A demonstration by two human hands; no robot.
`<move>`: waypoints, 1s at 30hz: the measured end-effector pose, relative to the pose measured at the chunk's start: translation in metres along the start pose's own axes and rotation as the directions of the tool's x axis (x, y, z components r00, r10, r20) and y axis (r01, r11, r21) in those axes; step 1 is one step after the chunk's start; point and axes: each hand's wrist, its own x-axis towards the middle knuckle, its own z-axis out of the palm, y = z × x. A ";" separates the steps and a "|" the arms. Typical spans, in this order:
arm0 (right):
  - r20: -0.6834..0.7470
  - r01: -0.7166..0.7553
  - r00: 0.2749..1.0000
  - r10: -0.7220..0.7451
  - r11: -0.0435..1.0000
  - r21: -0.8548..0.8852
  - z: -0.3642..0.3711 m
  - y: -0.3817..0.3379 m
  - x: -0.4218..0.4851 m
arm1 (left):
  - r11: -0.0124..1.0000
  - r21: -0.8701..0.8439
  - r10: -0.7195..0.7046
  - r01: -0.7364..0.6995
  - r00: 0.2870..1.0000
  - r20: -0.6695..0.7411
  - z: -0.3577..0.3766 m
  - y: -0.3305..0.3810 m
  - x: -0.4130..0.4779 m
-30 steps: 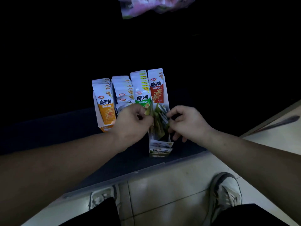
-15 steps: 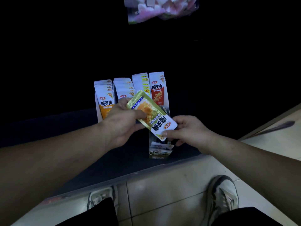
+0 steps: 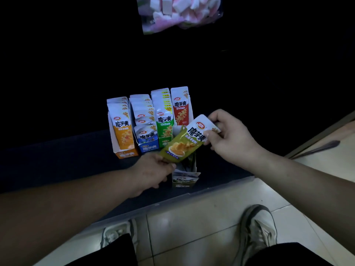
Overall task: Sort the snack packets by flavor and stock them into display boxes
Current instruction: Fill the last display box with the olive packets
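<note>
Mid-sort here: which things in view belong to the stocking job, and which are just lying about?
Job: olive packet, pinched by left hand and right hand; olive box beneath it; orange box, blue box, green box, red packets.
Lying about: sweets bag up top; dark object at right.

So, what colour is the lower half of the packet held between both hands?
Olive green, under a white top half; the packet shows best in the head view.
</note>
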 end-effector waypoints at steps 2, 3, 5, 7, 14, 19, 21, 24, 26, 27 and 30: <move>0.024 0.175 0.984 -0.174 0.957 -0.232 -0.006 0.003 0.000 | 1.000 0.014 -0.013 0.013 1.000 0.018 0.005 -0.005 0.000; 0.043 0.246 0.968 -0.246 0.909 -0.336 -0.007 0.003 -0.001 | 1.000 0.012 -0.016 0.016 1.000 0.014 0.005 -0.006 0.001; 0.081 0.326 0.943 -0.322 0.849 -0.416 -0.007 0.001 -0.002 | 1.000 -0.017 -0.021 0.021 1.000 0.002 0.003 -0.006 0.002; 0.135 0.369 0.929 -0.345 0.829 -0.420 0.000 0.001 -0.003 | 0.998 -0.054 -0.023 0.023 1.000 0.003 -0.002 -0.003 0.003; 0.238 0.185 0.969 -0.073 0.849 -0.495 0.027 0.022 -0.005 | 0.995 -0.097 -0.013 0.010 0.999 -0.034 -0.009 0.003 0.001; 0.245 0.341 0.939 -0.241 0.735 -0.587 0.020 0.018 -0.001 | 0.994 -0.105 0.020 -0.026 0.998 -0.058 -0.003 0.010 -0.001; 0.287 0.349 0.934 -0.214 0.723 -0.597 0.025 0.021 -0.004 | 0.994 -0.099 0.028 -0.035 0.997 -0.071 0.002 0.010 0.000; 0.308 0.300 0.940 -0.146 0.783 -0.545 0.030 0.028 -0.007 | 0.994 -0.100 0.019 -0.032 0.992 -0.128 0.006 0.015 0.006; 0.310 0.311 0.938 -0.156 0.775 -0.551 0.029 0.028 -0.006 | 0.992 -0.126 -0.006 -0.017 0.985 -0.173 0.007 0.022 0.011; 0.312 0.351 0.929 -0.200 0.742 -0.571 0.029 0.026 -0.004 | 0.989 -0.145 -0.026 -0.003 0.981 -0.194 0.006 0.026 0.013; 0.316 0.420 0.907 -0.280 0.672 -0.610 0.027 0.018 -0.003 | 0.978 -0.203 -0.081 0.038 0.975 -0.205 0.004 0.034 0.022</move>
